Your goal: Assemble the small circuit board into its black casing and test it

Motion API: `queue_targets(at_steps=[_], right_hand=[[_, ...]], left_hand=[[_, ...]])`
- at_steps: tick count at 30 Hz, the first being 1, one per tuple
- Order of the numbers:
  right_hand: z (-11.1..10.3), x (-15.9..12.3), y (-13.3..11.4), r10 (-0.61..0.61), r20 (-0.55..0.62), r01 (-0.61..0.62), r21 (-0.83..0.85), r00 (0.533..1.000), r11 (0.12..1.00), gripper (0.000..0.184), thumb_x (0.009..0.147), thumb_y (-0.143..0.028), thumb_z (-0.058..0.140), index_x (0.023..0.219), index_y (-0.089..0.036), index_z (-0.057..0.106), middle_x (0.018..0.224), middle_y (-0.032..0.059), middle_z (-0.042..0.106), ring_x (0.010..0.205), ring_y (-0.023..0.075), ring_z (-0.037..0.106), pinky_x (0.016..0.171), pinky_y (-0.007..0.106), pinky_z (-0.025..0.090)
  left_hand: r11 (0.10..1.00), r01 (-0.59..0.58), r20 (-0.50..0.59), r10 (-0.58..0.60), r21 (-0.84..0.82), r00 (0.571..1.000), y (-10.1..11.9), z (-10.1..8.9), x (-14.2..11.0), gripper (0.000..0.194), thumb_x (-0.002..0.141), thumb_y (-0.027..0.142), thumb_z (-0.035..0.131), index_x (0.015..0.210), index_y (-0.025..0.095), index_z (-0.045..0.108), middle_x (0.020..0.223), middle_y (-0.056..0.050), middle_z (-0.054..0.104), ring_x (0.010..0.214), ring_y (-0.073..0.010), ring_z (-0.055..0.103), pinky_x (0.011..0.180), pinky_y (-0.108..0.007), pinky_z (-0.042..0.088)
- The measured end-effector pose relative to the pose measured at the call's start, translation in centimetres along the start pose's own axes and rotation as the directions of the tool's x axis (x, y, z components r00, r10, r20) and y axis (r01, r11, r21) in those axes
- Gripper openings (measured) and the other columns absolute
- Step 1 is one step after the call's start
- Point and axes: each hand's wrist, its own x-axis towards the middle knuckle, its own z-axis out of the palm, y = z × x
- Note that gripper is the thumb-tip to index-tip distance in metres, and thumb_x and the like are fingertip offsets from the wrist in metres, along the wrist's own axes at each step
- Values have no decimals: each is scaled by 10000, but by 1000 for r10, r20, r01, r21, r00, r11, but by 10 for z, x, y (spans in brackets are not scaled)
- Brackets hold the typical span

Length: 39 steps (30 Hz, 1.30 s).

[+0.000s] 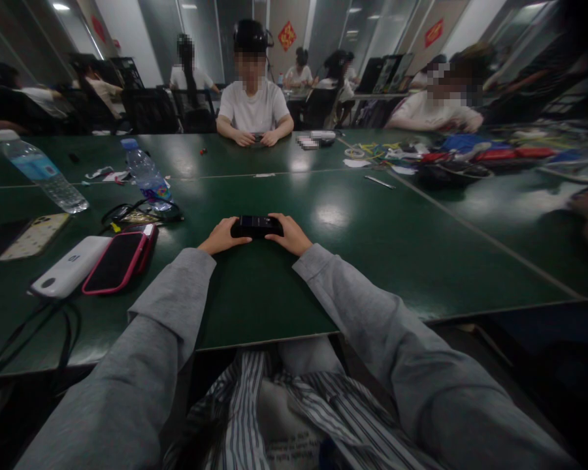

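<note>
Straight ahead on the green table point(269, 300), a small black device with a lit screen point(257, 226) lies between my hands. My left hand point(223, 236) grips its left end, thumb along the near side and fingers at the far side. Around its right end my right hand point(291, 234) is closed in the same way. The device's exact kind is too small to tell. Both forearms, in grey sleeves, reach over the table's near edge.
To the left lie a pink-cased phone point(115, 261), a white power bank point(71, 266), a patterned phone case point(35, 236), and two water bottles, one nearer point(147, 175) and one farther left point(46, 175). Cables and tools point(451, 156) crowd the right. A person point(253, 108) sits opposite.
</note>
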Motion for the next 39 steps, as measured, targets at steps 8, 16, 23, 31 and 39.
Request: queue_targets(at_steps=[8, 16, 23, 31, 39], right_hand=[[-1, -1, -2, 21, 6, -21, 0, 1000, 1000, 622, 830, -308, 730, 1386, -205, 469, 1278, 141, 601, 1154, 302, 564, 997, 495, 467], [-1, -1, -2, 17, 0, -17, 12, 1000, 1000, 623, 820, -302, 741, 1380, -236, 476, 1292, 117, 601, 1153, 301, 574, 998, 506, 472], [-3, -1, -5, 8, 3, -9, 28, 1000, 1000, 607, 817, -280, 745, 1360, -197, 487, 1298, 131, 604, 1178, 298, 570, 1009, 481, 470], [-5, -1, -3, 27, 36, -27, 5, 999, 1000, 653, 821, -304, 742, 1402, -221, 456, 1291, 121, 606, 1160, 296, 582, 1008, 503, 478], [-7, -1, -4, 8, 47, -7, -19, 999, 1000, 666, 834, -316, 729, 1425, -216, 441, 1287, 137, 603, 1156, 302, 585, 992, 501, 490]], left_hand=[[1000, 17, 23, -17, -6, 1000, 7, -5, -3, 773, 693, 649, 728, 1264, 158, 555, 1291, -157, 593, 1252, -342, 525, 1054, -517, 439], [999, 28, 27, -28, -17, 999, 9, -6, -4, 773, 695, 627, 737, 1283, 165, 541, 1311, -161, 580, 1267, -346, 516, 1060, -519, 434], [1000, -9, 6, 9, -8, 1000, 5, -3, -1, 748, 698, 634, 734, 1260, 175, 553, 1281, -145, 602, 1251, -336, 529, 1063, -506, 433], [999, -49, 61, 50, -8, 997, 11, -7, -3, 670, 752, 575, 714, 1264, 179, 539, 1266, -146, 601, 1234, -332, 535, 1039, -511, 451], [997, -63, 114, 59, 36, 992, 15, -11, -6, 672, 783, 549, 679, 1310, 177, 493, 1296, -156, 573, 1201, -320, 556, 1014, -502, 463]])
